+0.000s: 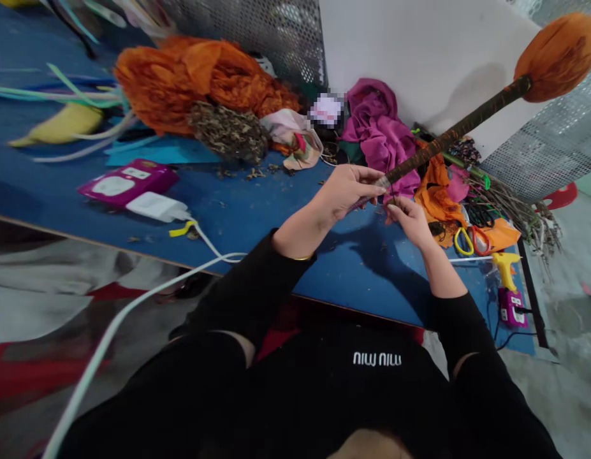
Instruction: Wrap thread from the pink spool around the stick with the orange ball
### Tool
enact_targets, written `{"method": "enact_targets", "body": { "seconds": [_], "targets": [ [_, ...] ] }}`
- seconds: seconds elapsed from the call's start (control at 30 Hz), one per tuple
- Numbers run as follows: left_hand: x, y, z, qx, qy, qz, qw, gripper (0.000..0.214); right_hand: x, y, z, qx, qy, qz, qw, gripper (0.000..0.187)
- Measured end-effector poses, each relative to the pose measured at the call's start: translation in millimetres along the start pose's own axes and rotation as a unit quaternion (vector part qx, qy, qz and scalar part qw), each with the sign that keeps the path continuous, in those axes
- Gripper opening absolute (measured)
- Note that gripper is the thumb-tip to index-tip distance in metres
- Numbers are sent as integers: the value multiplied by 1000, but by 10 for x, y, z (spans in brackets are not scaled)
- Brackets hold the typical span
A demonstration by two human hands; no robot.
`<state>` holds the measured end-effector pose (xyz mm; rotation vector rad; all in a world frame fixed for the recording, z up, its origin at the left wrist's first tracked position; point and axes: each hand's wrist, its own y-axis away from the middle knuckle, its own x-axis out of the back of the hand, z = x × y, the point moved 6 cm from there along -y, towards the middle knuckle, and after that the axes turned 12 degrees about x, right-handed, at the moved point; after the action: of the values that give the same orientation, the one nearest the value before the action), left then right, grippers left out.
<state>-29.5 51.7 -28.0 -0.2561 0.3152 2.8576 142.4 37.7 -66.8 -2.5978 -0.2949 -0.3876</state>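
My left hand (355, 190) is closed round the lower end of a long stick (455, 135) wrapped in dark brown material. An orange fabric bulb (558, 57) sits at the stick's far end, up at the right. The stick slants upward above the table. Just below its lower part, my right hand (408, 218) is closed in a pinch. Something thin and dark shows by these fingertips, too small to name. Bunched magenta cloth (379, 131) lies right behind both hands.
Orange cloth (213, 73) and a dried plant clump (231, 132) lie left on the blue table (257, 210). A purple power strip (137, 182) has a white plug and cable. At right are scissors (472, 242), a yellow glue gun (505, 269) and dry twigs (519, 210).
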Motion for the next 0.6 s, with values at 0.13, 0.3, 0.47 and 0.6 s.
{"method": "enact_targets", "body": {
  "seconds": [0.13, 0.3, 0.47, 0.6],
  "targets": [
    [67, -132, -187, 63, 2, 7, 998, 25, 73, 127, -235, 87, 86, 120, 985, 48],
    [22, -135, -440, 117, 1, -14, 993, 16, -53, 138, -349, 156, -59, 127, 978, 39],
    [-46, -172, -562, 122, -54, -19, 991, 24, -106, 167, -141, 12, -65, 170, 983, 53],
    [-89, -185, -583, 87, -128, -9, 988, 42, -113, 251, -252, -26, -23, 184, 982, 52]
  ]
}}
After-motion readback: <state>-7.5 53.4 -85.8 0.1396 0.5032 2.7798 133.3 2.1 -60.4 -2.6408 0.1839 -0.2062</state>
